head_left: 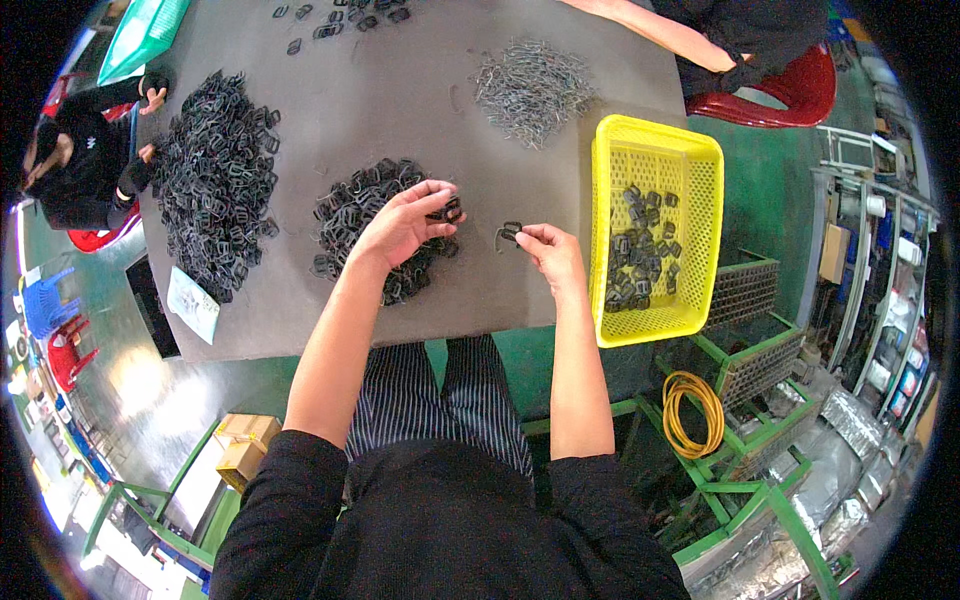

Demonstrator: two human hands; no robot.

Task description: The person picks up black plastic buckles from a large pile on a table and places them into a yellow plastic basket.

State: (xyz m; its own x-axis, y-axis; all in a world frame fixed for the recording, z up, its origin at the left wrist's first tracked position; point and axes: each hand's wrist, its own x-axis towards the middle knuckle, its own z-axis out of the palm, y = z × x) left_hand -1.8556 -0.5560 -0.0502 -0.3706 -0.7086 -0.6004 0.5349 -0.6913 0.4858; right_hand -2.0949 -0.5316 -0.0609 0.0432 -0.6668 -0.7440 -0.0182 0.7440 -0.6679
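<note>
In the head view, I look down at both my hands over the grey worktop (540, 290). My left hand (405, 222) is curved, its fingers and thumb set a little apart around a black buckle (453, 211), just over the right part of the middle pile of black buckles (345, 215); I cannot tell whether more are tucked in the palm. My right hand (553, 258) pinches a small black piece (511, 229) between thumb and fingertips, and a thin curved bit shows beside it. My two hands are apart, with bare worktop between them.

To my left lies a larger heap of black buckles (215, 180), with a pale packet (194, 305) near the worktop's corner. Farther off are a pile of thin metal bits (535, 92) and some scattered black buckles (345, 18). On my right, at the worktop's edge, the yellow basket (655, 330) holds a loose group of black pieces (640, 250). A co-worker (90, 160) sits at the left side, and another person's forearm (660, 32) reaches in at the upper right.
</note>
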